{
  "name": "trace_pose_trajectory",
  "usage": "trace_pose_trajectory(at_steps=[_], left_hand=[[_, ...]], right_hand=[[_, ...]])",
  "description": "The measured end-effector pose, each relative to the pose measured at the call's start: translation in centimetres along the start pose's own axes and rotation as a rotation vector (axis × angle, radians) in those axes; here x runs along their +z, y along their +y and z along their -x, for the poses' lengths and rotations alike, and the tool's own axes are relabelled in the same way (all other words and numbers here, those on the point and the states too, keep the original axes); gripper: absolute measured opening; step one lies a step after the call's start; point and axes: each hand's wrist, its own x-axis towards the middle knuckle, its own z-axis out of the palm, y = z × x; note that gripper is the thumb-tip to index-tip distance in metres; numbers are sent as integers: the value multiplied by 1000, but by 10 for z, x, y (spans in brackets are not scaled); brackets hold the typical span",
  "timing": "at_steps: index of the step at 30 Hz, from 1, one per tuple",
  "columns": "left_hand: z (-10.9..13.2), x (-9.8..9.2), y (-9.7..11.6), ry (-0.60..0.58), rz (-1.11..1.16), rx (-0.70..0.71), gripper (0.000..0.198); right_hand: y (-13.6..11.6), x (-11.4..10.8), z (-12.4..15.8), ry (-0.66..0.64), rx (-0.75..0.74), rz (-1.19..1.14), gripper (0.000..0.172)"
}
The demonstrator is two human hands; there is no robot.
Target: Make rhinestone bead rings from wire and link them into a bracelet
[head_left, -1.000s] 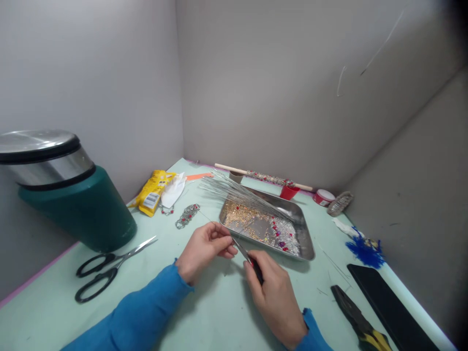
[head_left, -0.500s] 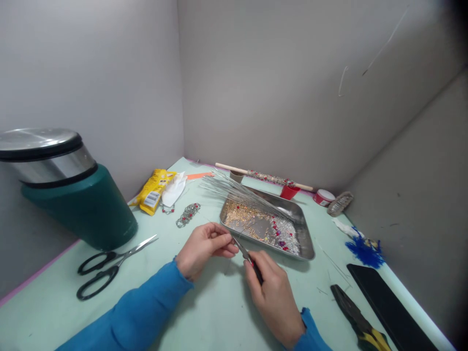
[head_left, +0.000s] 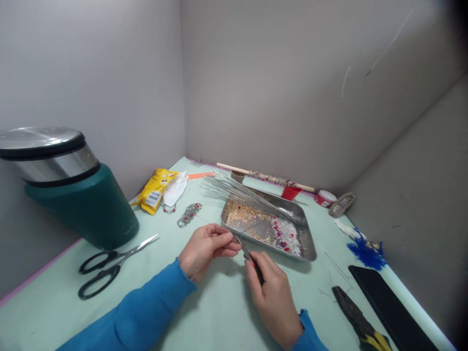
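My left hand (head_left: 212,246) is closed in a pinch in front of the tray, a thin wire just showing at its fingertips. Whatever else sits between those fingers is mostly hidden. My right hand (head_left: 272,292) grips small pliers (head_left: 258,268) with dark handles and a touch of red. Their narrow metal jaws reach the left fingertips. Just beyond both hands lies a metal tray (head_left: 310,243) holding gold beads (head_left: 243,214), clear beads (head_left: 288,231) and several red ones. A bundle of thin wires (head_left: 248,195) rests across the tray.
Black-handled scissors (head_left: 119,263) and a green canister (head_left: 84,209) stand left. A beaded chain (head_left: 189,214) lies near a yellow packet (head_left: 155,190). Behind the tray are a beaded stick (head_left: 270,179) and red cup (head_left: 291,192). Larger pliers (head_left: 353,312) and a black bar (head_left: 387,302) lie right.
Both hands stay together in nearly the same place. The left fingertips and the pliers' jaws have shifted slightly, and the whole view has moved a little to the right.
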Motion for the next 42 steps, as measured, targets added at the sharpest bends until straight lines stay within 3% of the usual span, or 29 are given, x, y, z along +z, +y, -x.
trace_pose_trajectory(at_steps=[7, 14, 31, 42], left_hand=[[-4, -4, 1, 90, -153, 116, 18], [-6, -2, 0, 100, -226, 166, 21], [-4, 1, -1, 41, -287, 191, 23], [-3, 4, 0, -5, -253, 132, 22]], right_hand=[[-9, -7, -6, -120, 210, -218, 21], [-12, -15, -6, -227, 371, -467, 27], [-14, -13, -7, -240, 465, -491, 30], [-14, -11, -4, -193, 367, -387, 28]])
